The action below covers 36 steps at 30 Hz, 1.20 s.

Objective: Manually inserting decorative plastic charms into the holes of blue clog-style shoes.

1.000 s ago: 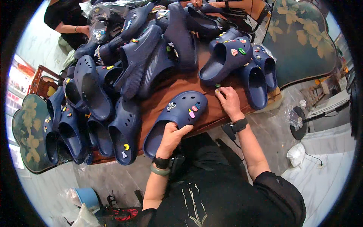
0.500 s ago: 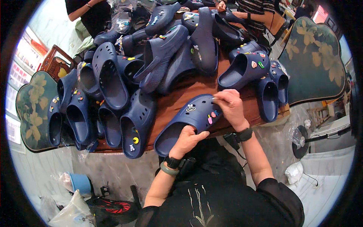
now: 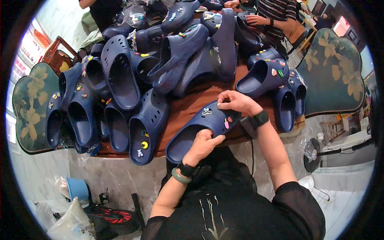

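Note:
A navy clog [image 3: 195,125] lies tilted at the table's near edge, its toe pointing away to the right. My left hand [image 3: 203,147] grips it at the foot opening, with fingers tucked inside and the thumb outside. Over the top of the clog, my right hand [image 3: 237,103] has thumb and index finger pinched at one of the holes; whatever is between them is too small to make out. A white charm [image 3: 207,111] sits near those fingertips, and a pink charm [image 3: 227,124] is fixed lower on the side. Left of it rests another navy clog [image 3: 151,114].
Piled navy clogs [image 3: 120,76] cover much of the brown table [image 3: 200,108]. More decorated clogs [image 3: 262,76] stand at its right. Green floral chair backs [image 3: 332,72] flank it. Across the table another person's hand [image 3: 257,20] works. A blue bucket [image 3: 78,189] stands on the floor.
My right hand has shifted left along the clog's top, closer to the white charm. My left hand keeps its hold. The view has shifted slightly.

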Each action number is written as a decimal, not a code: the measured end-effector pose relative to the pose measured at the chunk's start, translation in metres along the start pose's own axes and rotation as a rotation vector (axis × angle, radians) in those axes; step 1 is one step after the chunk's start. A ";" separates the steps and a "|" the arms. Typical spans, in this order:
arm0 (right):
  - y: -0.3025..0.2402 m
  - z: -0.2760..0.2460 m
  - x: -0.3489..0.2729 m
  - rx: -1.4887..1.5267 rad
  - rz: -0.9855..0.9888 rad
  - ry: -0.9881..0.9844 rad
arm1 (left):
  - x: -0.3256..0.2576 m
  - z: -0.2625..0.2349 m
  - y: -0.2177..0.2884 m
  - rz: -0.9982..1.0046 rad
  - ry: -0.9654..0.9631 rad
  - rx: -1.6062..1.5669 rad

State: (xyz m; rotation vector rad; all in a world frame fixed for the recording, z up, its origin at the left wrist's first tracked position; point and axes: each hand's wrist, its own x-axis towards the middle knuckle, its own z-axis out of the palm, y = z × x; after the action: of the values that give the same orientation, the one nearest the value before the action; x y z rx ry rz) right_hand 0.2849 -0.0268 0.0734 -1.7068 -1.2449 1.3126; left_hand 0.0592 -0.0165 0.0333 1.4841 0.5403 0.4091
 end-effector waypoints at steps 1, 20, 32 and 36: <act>0.008 -0.005 0.007 -0.003 -0.011 -0.054 | 0.001 0.000 0.004 0.009 0.029 0.075; 0.008 -0.009 0.027 -0.006 0.196 -0.162 | 0.004 -0.005 -0.002 -0.035 -0.022 0.069; 0.119 -0.036 -0.081 -0.230 -0.181 0.938 | 0.001 -0.003 0.021 -0.081 -0.009 -0.172; 0.115 -0.018 -0.080 -0.373 -0.252 0.857 | -0.002 -0.005 0.022 -0.142 -0.031 -0.156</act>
State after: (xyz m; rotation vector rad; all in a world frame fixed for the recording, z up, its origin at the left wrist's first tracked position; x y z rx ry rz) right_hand 0.3315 -0.1403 0.0031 -1.9547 -1.1398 0.1264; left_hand 0.0566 -0.0121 0.0558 1.2921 0.5727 0.3099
